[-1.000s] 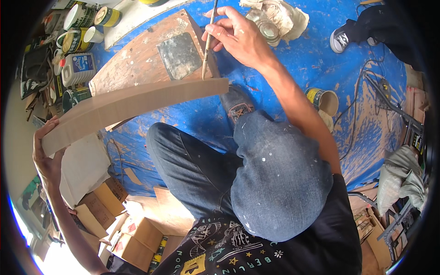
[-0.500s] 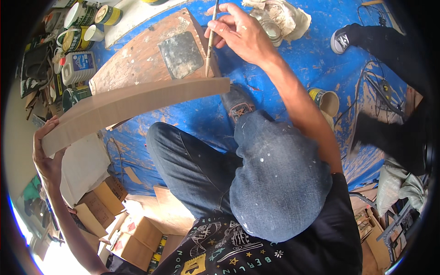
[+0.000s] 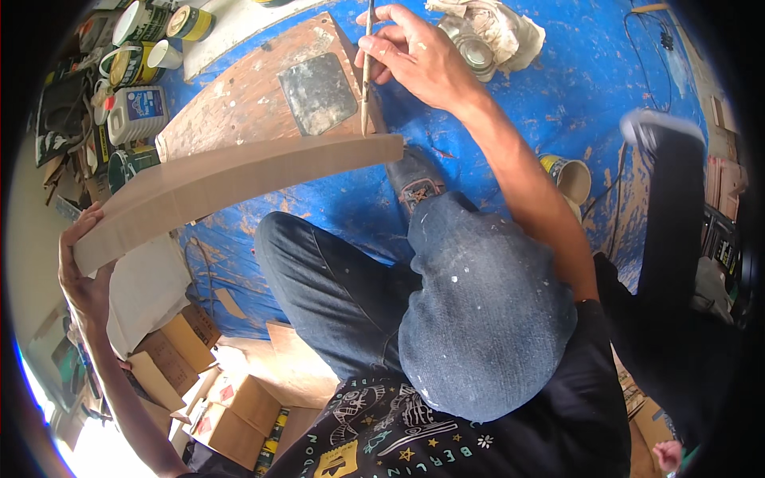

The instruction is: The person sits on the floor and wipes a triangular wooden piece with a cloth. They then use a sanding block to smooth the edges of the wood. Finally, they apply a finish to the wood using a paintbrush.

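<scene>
My left hand (image 3: 84, 275) grips the near left end of a long grey-brown wooden board (image 3: 239, 179), fingers wrapped round its corner. The board lies tilted across my front, its far right end by a paint-spattered wooden box (image 3: 215, 99). On that box is a dark square plate (image 3: 319, 94) with pale smears. My right hand (image 3: 422, 68) pinches a thin paintbrush (image 3: 366, 99) upright, its tip at the board's far edge near the right end. Whether the tip touches the board I cannot tell.
Blue plastic sheeting (image 3: 510, 127) covers the floor. A glass jar (image 3: 476, 56) stands beside a crumpled cloth (image 3: 514, 36). An open tin (image 3: 570, 179) lies right of my forearm. Paint tubs, a white jug (image 3: 137, 114) and cardboard boxes (image 3: 239, 406) line the left. Another person's dark-clothed leg (image 3: 669, 199) is at right.
The other person's legs have shifted at right, with the shoe now blurred, and a hand shows at lower right. My hands, the board and the paintbrush have barely moved.
</scene>
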Tool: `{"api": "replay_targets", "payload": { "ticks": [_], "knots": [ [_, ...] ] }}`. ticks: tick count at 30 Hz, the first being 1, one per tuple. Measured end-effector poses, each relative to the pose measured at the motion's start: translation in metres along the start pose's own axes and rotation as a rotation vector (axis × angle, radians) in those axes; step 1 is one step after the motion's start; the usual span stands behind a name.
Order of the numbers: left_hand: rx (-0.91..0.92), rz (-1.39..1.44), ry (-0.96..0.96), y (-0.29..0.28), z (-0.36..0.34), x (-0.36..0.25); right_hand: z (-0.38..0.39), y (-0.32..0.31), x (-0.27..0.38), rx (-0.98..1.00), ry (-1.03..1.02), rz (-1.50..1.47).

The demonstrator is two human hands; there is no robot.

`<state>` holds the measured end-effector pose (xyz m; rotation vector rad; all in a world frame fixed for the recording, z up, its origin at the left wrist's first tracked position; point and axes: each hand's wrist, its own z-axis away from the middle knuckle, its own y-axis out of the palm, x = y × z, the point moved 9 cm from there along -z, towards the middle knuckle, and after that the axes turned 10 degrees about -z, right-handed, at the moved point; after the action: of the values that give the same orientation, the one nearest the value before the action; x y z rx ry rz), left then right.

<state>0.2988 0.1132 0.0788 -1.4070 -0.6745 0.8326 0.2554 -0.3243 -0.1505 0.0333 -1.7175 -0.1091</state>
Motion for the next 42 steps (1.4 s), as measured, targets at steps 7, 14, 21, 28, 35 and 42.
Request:
{"api": "replay_targets", "payload": {
  "ticks": [7, 14, 21, 28, 35, 42],
  "knots": [
    [0.001, 0.003, 0.003, -0.001, 0.002, 0.002, -0.002, 0.011, 0.003, 0.002, -0.056, 0.042],
    [-0.007, 0.032, 0.007, 0.001, 0.004, 0.002, 0.000, 0.003, -0.004, -0.003, 0.011, -0.007],
    [-0.008, 0.030, -0.006, 0.001, 0.007, 0.002, -0.007, 0.014, 0.003, -0.004, -0.025, 0.043],
    [-0.013, 0.049, -0.034, 0.003, 0.007, 0.005, -0.001, 0.013, 0.003, 0.014, -0.049, 0.036],
    [-0.014, 0.065, -0.040, 0.003, 0.014, 0.009, -0.001, 0.011, 0.019, -0.034, 0.092, -0.013],
    [-0.016, 0.052, -0.021, 0.003, 0.007, 0.006, -0.005, 0.022, 0.009, 0.014, -0.067, 0.063]
  ]
}}
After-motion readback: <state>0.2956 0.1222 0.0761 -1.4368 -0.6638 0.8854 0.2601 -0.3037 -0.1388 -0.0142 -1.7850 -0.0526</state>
